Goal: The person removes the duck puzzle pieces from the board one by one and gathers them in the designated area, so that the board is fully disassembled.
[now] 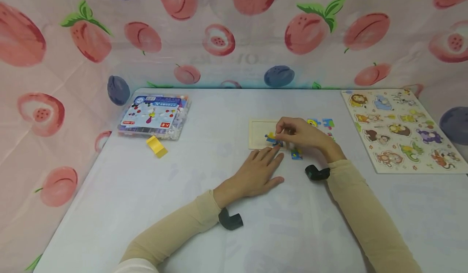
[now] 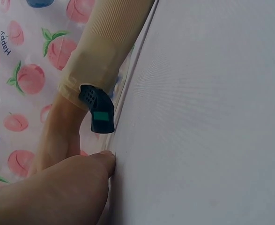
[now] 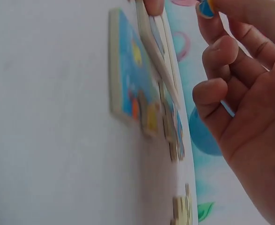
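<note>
My right hand (image 1: 301, 134) is raised over a shallow wooden puzzle tray (image 1: 256, 131). Its thumb and finger pinch a small blue and yellow puzzle piece (image 3: 206, 9), mostly hidden by the fingers. Spread out on the table is my left hand (image 1: 256, 175), palm down, with fingertips at the tray's front edge. Inside the tray, yellow and blue jigsaw pieces (image 1: 270, 137) lie partly behind the right hand. A loose blue jigsaw piece (image 1: 296, 154) sits just in front of the tray; the right wrist view shows it close up.
More jigsaw pieces (image 1: 328, 123) lie right of the tray, partly behind the right hand. A wooden animal board (image 1: 395, 131) is at the far right. At the back left stands a clear plastic box (image 1: 153, 114) with a printed label, and a yellow object (image 1: 157, 146) before it.
</note>
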Motion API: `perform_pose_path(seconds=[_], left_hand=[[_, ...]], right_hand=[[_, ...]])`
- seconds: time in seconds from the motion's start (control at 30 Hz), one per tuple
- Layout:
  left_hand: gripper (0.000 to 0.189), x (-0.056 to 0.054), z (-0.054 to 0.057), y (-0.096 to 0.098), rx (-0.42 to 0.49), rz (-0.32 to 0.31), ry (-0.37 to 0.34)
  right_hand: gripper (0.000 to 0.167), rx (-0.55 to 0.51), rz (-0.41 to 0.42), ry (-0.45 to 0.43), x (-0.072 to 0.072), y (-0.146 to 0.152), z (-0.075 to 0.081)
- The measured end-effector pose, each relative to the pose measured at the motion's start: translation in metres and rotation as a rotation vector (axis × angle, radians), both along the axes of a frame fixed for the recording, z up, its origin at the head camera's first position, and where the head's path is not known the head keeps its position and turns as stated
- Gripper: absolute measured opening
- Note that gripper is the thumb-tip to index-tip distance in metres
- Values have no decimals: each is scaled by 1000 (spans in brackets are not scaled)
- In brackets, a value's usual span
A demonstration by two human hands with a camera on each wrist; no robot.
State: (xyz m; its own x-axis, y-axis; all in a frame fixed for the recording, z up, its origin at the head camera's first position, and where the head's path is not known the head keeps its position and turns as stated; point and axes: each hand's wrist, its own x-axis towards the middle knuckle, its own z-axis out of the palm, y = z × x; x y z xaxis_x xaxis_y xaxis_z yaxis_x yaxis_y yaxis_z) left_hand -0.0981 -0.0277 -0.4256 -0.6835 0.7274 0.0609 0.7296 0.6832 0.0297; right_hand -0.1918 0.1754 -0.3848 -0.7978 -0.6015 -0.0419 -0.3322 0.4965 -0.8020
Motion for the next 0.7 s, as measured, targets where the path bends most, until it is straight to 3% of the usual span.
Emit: perform_pose_path(seconds=[0.13, 0.47, 0.7], left_hand=[[67, 0, -1, 0, 6, -5, 5], [66, 0, 0, -1, 19, -3, -17], [66, 1, 0, -1, 18, 4, -24]], right_hand=[[10, -41, 11, -2, 9, 6, 13], [11, -76, -32, 13, 1, 37, -14], [9, -24, -101, -9, 12, 46, -2]])
